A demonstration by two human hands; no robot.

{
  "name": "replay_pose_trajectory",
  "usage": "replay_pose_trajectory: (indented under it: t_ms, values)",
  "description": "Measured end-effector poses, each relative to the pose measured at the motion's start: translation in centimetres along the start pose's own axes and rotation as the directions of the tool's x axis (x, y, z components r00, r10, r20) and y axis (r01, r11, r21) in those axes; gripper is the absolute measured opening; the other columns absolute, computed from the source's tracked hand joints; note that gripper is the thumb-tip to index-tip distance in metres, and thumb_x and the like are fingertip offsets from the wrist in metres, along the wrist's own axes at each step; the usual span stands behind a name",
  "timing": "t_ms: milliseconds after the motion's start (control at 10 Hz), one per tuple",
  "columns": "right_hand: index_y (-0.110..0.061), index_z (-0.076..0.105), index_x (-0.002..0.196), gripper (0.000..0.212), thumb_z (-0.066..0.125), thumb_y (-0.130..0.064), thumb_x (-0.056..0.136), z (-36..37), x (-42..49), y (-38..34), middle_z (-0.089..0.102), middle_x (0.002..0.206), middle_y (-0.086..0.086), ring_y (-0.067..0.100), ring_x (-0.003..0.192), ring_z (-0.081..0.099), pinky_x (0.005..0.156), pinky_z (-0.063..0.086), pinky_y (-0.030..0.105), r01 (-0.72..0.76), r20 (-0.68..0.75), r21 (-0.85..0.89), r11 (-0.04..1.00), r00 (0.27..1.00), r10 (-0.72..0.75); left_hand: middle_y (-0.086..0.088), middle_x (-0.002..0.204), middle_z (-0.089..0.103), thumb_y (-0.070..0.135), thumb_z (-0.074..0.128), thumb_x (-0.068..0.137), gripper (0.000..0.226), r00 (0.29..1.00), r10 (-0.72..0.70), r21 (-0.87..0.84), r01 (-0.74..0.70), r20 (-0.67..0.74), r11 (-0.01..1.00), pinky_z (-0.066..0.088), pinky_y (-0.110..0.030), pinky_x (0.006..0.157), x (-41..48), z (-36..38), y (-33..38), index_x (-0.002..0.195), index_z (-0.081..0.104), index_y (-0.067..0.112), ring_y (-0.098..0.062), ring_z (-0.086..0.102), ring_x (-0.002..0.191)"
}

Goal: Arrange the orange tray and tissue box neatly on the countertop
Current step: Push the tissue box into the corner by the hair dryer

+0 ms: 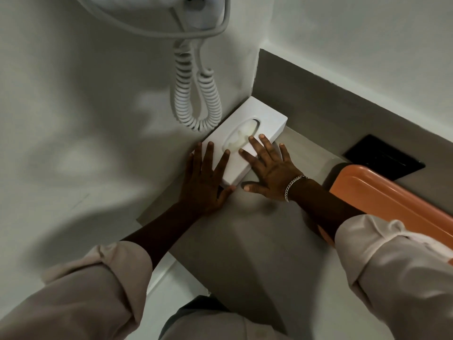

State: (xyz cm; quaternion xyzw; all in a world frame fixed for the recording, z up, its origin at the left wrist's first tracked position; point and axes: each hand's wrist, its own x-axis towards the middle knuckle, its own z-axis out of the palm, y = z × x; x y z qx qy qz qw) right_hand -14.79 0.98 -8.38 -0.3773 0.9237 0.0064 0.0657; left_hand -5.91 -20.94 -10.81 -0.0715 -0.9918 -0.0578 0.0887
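Now both hands are lying flat and open on the box, left and right, apparently pressing it into the counter corner; tray sitting right.

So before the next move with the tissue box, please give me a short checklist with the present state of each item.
1. Left hand flat on the tissue box near end: ok.
2. Right hand spread on the box top: ok.
3. Box pushed into the wall corner: ok.
4. Coiled cord hangs clear of the box: cannot tell.
5. Orange tray apart from the box: ok.
6. Tray squared on the countertop: cannot tell, it is partly out of view.
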Motion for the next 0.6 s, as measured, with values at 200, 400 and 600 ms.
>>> replay_pose_trajectory:
  t_ms: [200,400,600]
  values:
    - [-0.038,-0.007,0.156,0.095,0.035,-0.083,0.083,-0.5,1.5,1.8,-0.016,0.168,0.006,0.03,0.153,-0.016,0.118,0.004,0.065,-0.022,0.026,0.009,1.0,0.999,0.022,-0.028,0.162,0.009,0.074,0.03,0.087,0.091,0.999,-0.02,-0.014,0.019,-0.026,1.0,0.01,-0.062,0.121,2.2,1.0,0.3,0.156,0.009,0.019,-0.049,0.003,0.149]
    - [-0.04,-0.012,0.154,0.097,0.035,-0.083,0.082,-0.6,1.5,1.6,-0.018,0.167,0.006,0.031,0.153,-0.018,0.118,0.003,0.065,-0.019,0.055,-0.007,1.0,0.998,0.02,-0.026,0.163,0.004,0.077,0.032,0.085,0.096,0.999,-0.022,-0.019,0.021,-0.027,1.0,0.008,-0.063,0.121,2.4,1.7,0.0,0.156,0.001,0.021,-0.048,-0.002,0.15]
    - [-0.04,-0.021,0.152,0.104,0.048,-0.075,0.083,-3.2,-0.9,-0.8,-0.027,0.165,0.003,0.028,0.152,-0.021,0.119,-0.003,0.062,-0.147,0.147,0.054,0.988,0.98,0.137,-0.026,0.162,0.012,0.069,0.044,0.085,0.092,0.998,0.046,-0.058,-0.048,-0.032,0.997,0.012,-0.06,0.12,2.3,-0.4,-0.2,0.155,0.019,0.016,-0.048,0.004,0.15]
